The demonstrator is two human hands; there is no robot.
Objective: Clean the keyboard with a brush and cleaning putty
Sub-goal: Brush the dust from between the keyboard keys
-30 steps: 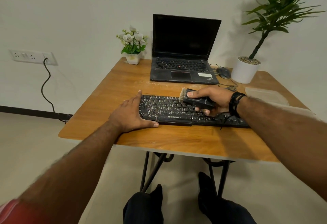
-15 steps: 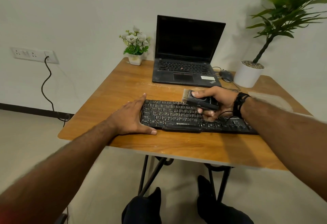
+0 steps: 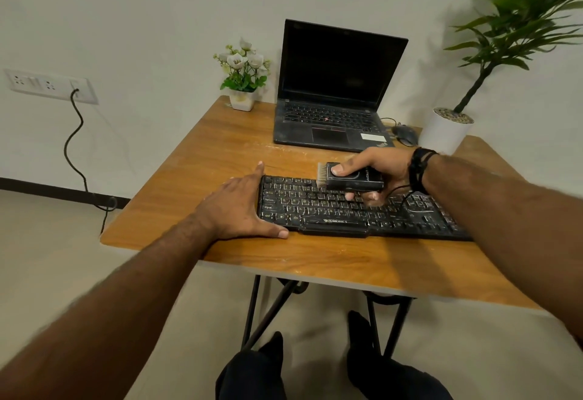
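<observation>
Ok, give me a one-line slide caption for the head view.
Right hand sweeps a black brush over the keyboard while the left hand steadies its end.

The keyboard (image 3: 356, 210) lies at the near edge of the table (image 3: 315, 257). Behind it stands a laptop (image 3: 334, 109). A flowerpot (image 3: 242, 99) sits left of the laptop, a mouse (image 3: 405, 134) right.
</observation>
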